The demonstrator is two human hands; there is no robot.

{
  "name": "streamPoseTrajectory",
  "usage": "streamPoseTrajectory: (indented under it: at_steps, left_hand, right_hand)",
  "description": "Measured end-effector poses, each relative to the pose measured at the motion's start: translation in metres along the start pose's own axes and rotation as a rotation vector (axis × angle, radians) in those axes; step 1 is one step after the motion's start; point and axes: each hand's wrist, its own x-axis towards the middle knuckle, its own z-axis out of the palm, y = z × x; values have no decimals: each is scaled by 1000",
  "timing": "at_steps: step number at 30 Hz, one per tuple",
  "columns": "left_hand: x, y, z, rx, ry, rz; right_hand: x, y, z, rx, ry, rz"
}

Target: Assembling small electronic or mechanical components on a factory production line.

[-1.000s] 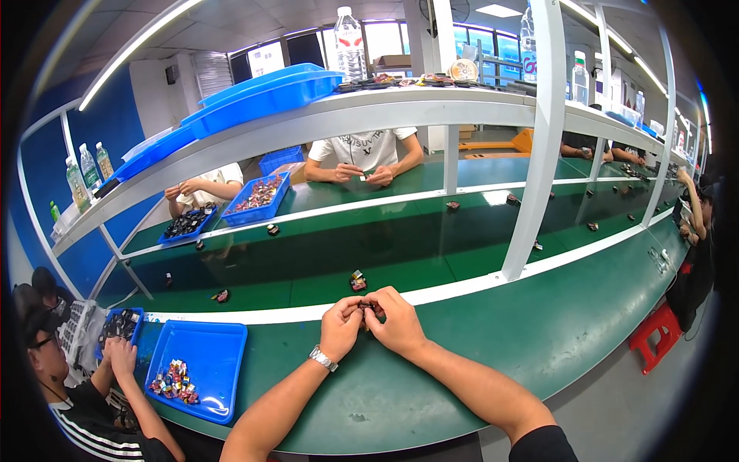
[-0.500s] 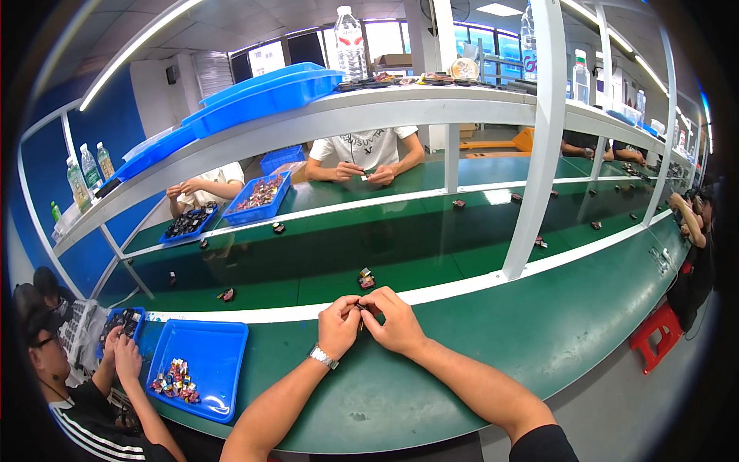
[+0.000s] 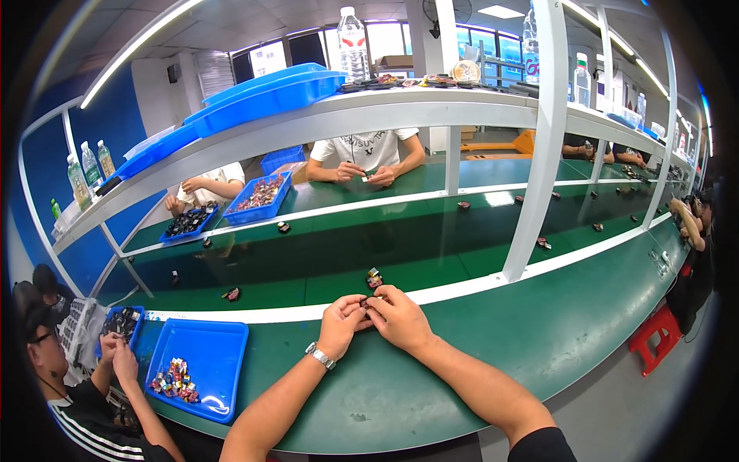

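Observation:
My left hand (image 3: 337, 331), with a metal-band watch on its wrist, and my right hand (image 3: 402, 320) meet above the green tabletop (image 3: 454, 346). Their fingertips pinch a small dark part (image 3: 369, 304) with a reddish tint; fingers cover most of it, so its kind cannot be made out. Just beyond my fingers, a small red, black and yellow component (image 3: 374, 278) lies on the dark green conveyor belt (image 3: 331, 269). Left of my arms, a blue tray (image 3: 219, 385) holds a heap of similar small components (image 3: 175, 381) in its near left part.
A white rail (image 3: 254, 316) separates tabletop and belt, with a white post (image 3: 531, 177) at right. Overhead, a shelf (image 3: 431, 108) carries blue trays (image 3: 262, 96) and bottles. A co-worker (image 3: 85, 400) sits close at left; others work across the belt. A red stool (image 3: 656, 339) stands at right.
Components on the belt have shifted slightly right. My hands have turned a little, the fingertips moving slightly right, and the small part stays pinched between them.

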Motion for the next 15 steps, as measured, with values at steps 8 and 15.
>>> streamPoseTrajectory:
  at_steps: [8,15]
  left_hand:
    - [0,0,1,-40,2,-32]
    - [0,-2,0,-16,19,-41]
  right_hand:
    - [-2,3,3,-52,-4,-5]
    - [-3,6,5,9,-18,-20]
